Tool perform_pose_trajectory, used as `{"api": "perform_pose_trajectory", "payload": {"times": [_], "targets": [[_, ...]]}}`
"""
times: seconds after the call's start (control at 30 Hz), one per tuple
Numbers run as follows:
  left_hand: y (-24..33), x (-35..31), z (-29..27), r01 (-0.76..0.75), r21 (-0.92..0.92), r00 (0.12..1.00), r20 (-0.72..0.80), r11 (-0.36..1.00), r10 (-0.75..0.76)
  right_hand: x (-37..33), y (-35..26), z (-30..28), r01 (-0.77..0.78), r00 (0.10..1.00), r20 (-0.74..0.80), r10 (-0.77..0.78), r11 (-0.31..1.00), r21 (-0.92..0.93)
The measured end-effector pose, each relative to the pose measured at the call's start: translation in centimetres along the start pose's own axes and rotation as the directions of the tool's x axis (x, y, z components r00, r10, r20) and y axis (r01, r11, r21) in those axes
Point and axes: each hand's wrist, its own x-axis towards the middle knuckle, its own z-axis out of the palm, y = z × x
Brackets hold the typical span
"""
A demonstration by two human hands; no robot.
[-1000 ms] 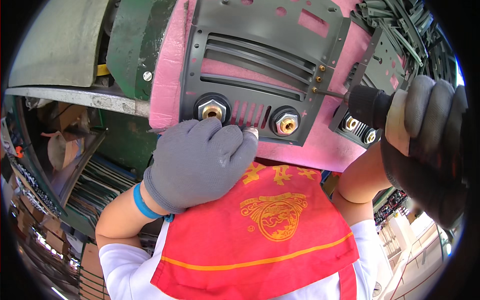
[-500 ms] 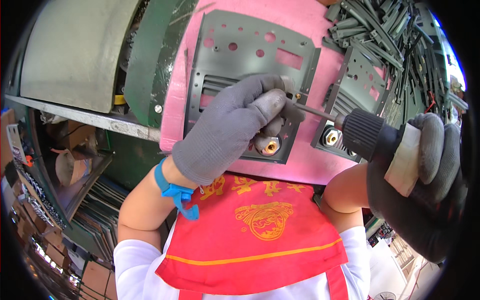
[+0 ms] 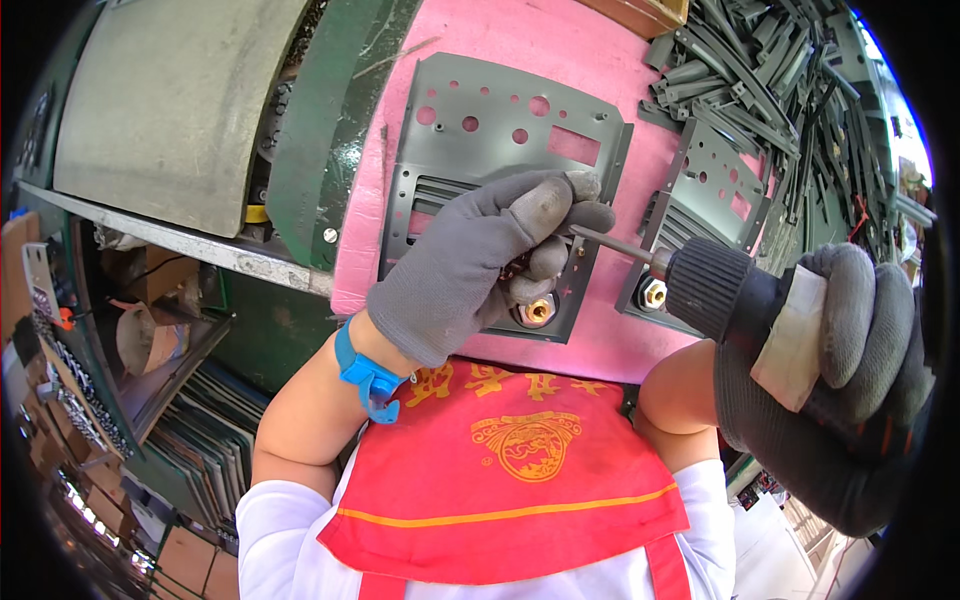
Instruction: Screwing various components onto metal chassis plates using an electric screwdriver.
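Observation:
A grey-gloved left hand of mine (image 3: 460,260), a blue band on its wrist, is closed above a dark grey metal panel (image 3: 490,105) with round holes, a rectangular cutout and slots. Small dark bits show between its curled fingers, too hidden to name. My right hand (image 3: 865,330), also gloved, grips a black power screwdriver (image 3: 712,288) wrapped with pale tape. The long bit (image 3: 615,244) points left, its tip right by my left fingertips. Below them a brass fitting with a hex nut (image 3: 538,311) sits at the panel's near edge.
A second, similar panel (image 3: 700,175) lies to the right with its own brass fitting (image 3: 652,293). Both rest on a pink mat (image 3: 480,25). Dark metal strips (image 3: 740,70) are heaped at the far right, beside a wooden box edge (image 3: 640,12). Grey-green sheets (image 3: 170,110) stand left.
The screwdriver bit has drawn back from the panel's right edge, and its tip now shows beside my left fingers. The whole view has shifted slightly, with the panels appearing lower.

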Motion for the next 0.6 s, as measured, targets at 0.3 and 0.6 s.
{"api": "perform_pose_trajectory", "payload": {"times": [0.3, 0.6], "targets": [[-0.3, -0.2, -0.7, 0.078, -0.052, 0.993, 0.091, 0.996, -0.073, 0.3, 1.9, 0.3, -0.095, 0.992, 0.078, 0.103, 0.990, -0.105], [-0.3, -1.2, 0.7, 0.006, 0.101, 1.000, -0.016, 0.995, -0.004, -0.3, -1.8, 0.5, -0.191, 0.963, 0.149, 0.225, 0.959, -0.208]]}}
